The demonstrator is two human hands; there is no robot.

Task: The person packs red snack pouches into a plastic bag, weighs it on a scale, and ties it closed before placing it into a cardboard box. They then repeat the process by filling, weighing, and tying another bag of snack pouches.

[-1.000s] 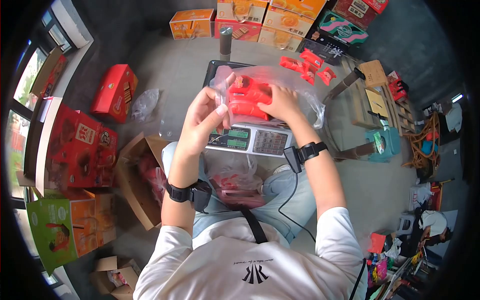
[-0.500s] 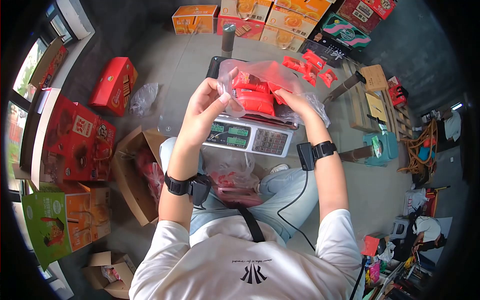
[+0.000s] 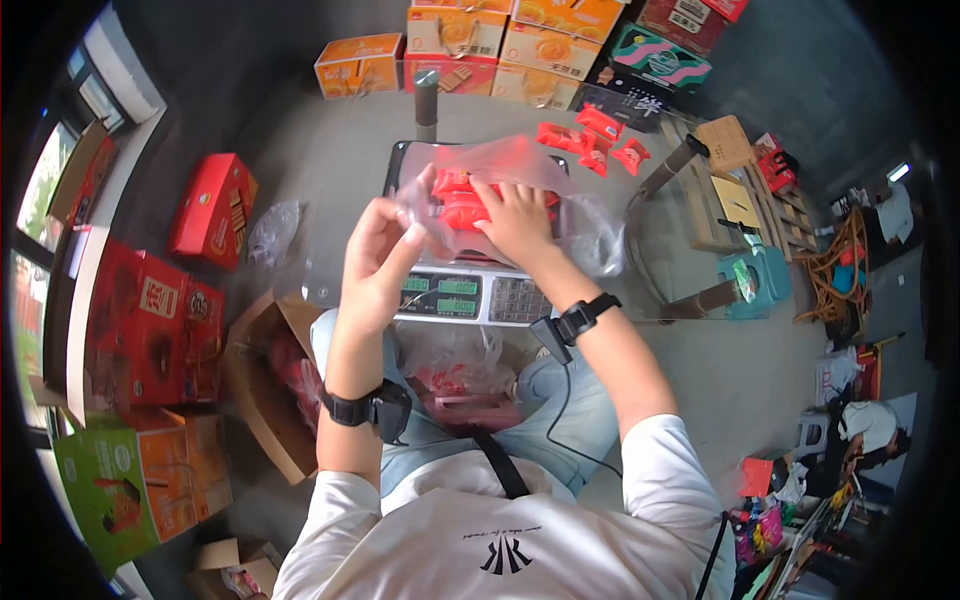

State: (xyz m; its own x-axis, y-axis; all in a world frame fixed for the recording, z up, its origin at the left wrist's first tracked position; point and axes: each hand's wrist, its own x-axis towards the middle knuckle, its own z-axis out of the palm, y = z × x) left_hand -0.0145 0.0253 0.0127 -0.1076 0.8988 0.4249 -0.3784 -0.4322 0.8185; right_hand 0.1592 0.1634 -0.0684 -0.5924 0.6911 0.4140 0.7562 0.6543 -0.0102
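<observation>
A clear plastic bag [image 3: 520,155] with several red packets [image 3: 462,215] in it lies on top of a digital scale [image 3: 478,312]. With thumb and fingers, my left hand [image 3: 385,250] pinches the bag's left edge. My right hand [image 3: 515,222] rests over the packets, fingers spread and flat, partly covering them. The scale's green display and keypad face me below the bag. To the right of the scale, crumpled clear plastic [image 3: 595,235] lies on the glass table. Several loose red packets [image 3: 595,150] are farther back at the right.
Orange and red boxes [image 3: 455,75] are stacked beyond the table. An upright post [image 3: 426,105] stands behind the scale. On the left are a red box [image 3: 215,210] and an open carton [image 3: 255,400]. A teal container [image 3: 765,280] and wooden pallet [image 3: 705,225] stand at right.
My right hand has moved left from the bag's right side and now lies spread over the packets. My left hand still grips the bag's edge. The camera view has shifted slightly.
</observation>
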